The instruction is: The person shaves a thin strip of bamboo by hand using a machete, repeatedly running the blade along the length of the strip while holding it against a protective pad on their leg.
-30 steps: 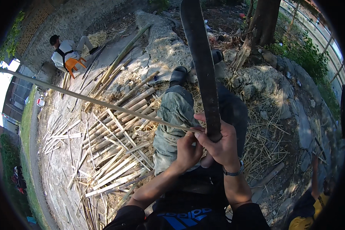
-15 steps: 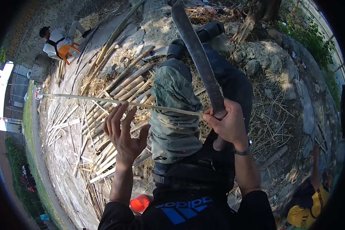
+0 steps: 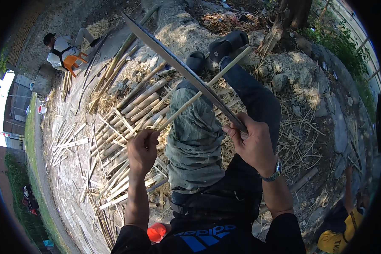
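The left hand [image 3: 142, 150] was clenched on the near end of a thin bamboo strip [image 3: 201, 94] slanting up-right across the lap. The right hand [image 3: 253, 144] gripped a long blade [image 3: 178, 65], crossing over the strip. Beyond the knees lay split bamboo [image 3: 127, 110] on bare ground; farther off, a seated person [image 3: 61, 48].

- Long blade [image 3: 186, 72]: dull grey metal, matt and worn.
- Thin stick [image 3: 199, 95]: pale split bamboo, dry and smooth-skinned.
- Cloth [image 3: 194, 139] over the knee: grey-green fabric, rumpled and matt.
- Bamboo strips [image 3: 114, 139] on the ground: dry, straw-coloured, fibrous.
- Ground [image 3: 309, 84]: rough stone and dusty earth.
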The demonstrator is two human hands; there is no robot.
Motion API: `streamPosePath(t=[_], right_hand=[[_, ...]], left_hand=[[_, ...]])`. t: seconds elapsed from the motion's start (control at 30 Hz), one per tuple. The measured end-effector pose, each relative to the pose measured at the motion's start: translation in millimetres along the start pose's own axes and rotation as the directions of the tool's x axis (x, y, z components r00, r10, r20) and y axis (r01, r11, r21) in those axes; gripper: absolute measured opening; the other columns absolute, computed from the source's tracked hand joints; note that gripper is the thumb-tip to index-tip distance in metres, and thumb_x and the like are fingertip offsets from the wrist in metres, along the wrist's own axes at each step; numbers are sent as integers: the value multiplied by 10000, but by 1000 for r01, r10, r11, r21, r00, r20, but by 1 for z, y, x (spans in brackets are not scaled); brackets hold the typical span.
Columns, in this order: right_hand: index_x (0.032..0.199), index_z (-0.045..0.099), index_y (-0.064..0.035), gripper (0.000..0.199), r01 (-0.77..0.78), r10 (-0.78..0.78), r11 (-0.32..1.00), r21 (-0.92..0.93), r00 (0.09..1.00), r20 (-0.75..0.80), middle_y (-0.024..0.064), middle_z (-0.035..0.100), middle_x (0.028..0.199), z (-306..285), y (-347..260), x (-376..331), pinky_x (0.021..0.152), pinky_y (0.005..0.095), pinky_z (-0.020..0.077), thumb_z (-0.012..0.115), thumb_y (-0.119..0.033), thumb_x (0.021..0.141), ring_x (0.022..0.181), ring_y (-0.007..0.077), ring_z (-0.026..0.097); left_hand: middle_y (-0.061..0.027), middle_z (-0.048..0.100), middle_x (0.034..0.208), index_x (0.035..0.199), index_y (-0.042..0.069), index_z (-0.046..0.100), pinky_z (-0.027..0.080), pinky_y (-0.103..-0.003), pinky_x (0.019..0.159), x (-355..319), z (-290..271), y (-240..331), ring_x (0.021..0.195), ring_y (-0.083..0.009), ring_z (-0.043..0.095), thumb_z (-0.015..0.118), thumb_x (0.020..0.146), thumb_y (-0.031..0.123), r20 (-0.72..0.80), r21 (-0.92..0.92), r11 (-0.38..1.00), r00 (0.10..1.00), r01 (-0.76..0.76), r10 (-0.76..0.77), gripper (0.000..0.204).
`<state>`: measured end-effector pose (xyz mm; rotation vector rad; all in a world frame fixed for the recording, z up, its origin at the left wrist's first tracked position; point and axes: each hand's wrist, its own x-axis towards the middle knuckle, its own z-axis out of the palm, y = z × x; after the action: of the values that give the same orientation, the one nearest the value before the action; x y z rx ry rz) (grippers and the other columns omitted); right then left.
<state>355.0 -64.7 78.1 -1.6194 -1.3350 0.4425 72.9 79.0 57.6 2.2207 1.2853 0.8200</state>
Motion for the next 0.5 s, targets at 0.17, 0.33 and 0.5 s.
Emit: streamPosePath(t=[0.17,0.33,0.5], right_hand=[[1028,659,-2,214,-39,40,999,-16,997,71,82,711,750,13,0,3,577,329,541,777,-106,883,625,212,715],[1192,668,-7,381,6,-37,989,150,978,205,108,687,766,32,17,-6,598,344,565,793,-146,860,641,228,702],[1264,671,-58,575,125,-16,937,-326,949,316,77,671,672,19,19,-1,522,387,544,734,-516,923,570,266,699]], left_hand=[[-83,709,690,936,-19,714,490,-269,537,-23,24,15,578,-111,650,703,997,144,63,-125,979,986,159,-152,174],[-76,716,688,931,-18,714,491,-265,523,-34,35,16,560,-118,664,690,1005,132,80,-202,962,982,183,-170,169],[-85,733,700,929,-29,713,536,-270,545,-36,38,10,632,-137,732,678,1011,122,127,-242,942,970,233,-207,175]])
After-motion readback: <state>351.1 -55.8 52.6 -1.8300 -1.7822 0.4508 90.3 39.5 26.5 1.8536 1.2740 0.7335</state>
